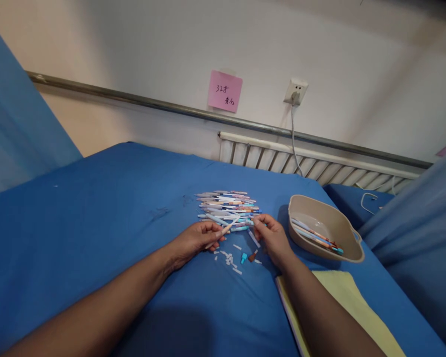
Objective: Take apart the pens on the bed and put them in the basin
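Note:
My left hand (195, 241) rests on the blue table cover (96, 208), fingers closed round a pale pen (226, 229) that points up to the right. My right hand (271, 237) lies just right of it, fingers curled round a thin pen part (253, 239) that sticks down to the left. Just beyond both hands lies a pile of several pastel pens (228, 207). Between the hands are small white bits (228, 259), a blue cap (243, 258) and a brown cap (251, 256).
A beige tray (347, 253) holding a few pens stands right of my right hand. A yellow pad (351, 302) lies under my right forearm. A radiator (319, 166), wall socket (295, 92) with cable, and pink note (225, 91) are behind the table.

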{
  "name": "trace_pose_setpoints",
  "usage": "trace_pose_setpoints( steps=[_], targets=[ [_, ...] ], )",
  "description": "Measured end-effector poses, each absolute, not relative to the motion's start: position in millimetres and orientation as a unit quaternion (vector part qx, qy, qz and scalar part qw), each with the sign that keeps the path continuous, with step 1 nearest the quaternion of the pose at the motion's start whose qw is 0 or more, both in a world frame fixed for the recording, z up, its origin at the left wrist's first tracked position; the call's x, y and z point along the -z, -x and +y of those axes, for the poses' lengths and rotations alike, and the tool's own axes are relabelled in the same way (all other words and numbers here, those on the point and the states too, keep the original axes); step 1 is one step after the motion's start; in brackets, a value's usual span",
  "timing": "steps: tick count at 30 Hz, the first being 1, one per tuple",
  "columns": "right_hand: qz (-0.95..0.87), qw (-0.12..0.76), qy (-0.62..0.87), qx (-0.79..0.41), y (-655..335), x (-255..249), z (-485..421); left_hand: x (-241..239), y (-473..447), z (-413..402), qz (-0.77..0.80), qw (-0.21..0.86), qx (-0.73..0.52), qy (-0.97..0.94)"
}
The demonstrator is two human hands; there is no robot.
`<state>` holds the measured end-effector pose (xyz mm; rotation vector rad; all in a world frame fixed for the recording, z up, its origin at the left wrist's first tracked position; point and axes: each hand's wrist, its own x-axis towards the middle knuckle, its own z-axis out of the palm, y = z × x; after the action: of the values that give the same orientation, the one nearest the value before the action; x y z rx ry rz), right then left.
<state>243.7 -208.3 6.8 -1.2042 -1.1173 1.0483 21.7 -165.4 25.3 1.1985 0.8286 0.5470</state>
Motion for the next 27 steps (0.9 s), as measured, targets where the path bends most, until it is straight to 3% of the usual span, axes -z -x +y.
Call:
trace_pose_setpoints(
  steps=[6, 27],
  targets=[
    [-0.441, 0.587, 0.481, -0.48, -249.0, -10.7, -209.0, -33.0, -23.7, -169.6, 0.382, 0.686, -0.227, -0.576],
    [-0.562, 0.472, 0.508, -0.45, -240.6, -10.1, -216.7, -32.0, -27.0, -174.2, 0.385, 0.602, -0.238, -0.657]
  ],
)
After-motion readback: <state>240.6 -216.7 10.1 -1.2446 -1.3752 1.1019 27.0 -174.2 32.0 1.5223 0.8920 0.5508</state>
